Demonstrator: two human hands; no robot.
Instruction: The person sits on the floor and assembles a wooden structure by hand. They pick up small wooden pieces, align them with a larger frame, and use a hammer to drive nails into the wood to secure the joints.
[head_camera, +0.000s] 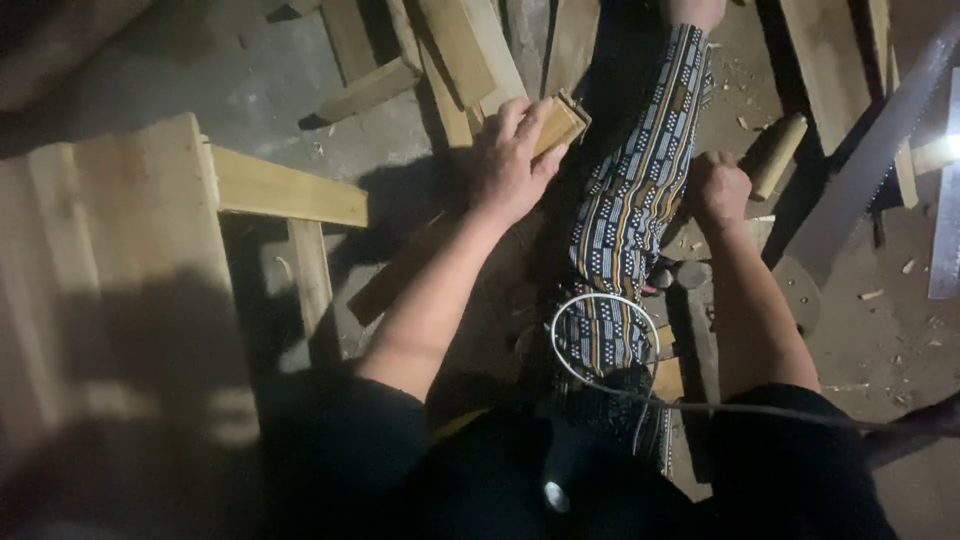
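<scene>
The left hand (512, 160) is lying flat on a wood block (558, 124); the right hand (716, 190) is gripping a wooden handle (778, 152).

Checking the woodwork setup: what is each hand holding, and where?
Left hand lies flat over a small wooden block, covering its near end. Right hand is fisted; what it holds cannot be told.

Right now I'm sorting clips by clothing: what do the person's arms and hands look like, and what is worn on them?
Both hands are bare: no gloves, rings or watch show on the left hand or the right hand. The forearms are uncovered. Short black sleeves end near the elbows on both arms. The dim light hides any finer marks.
</scene>
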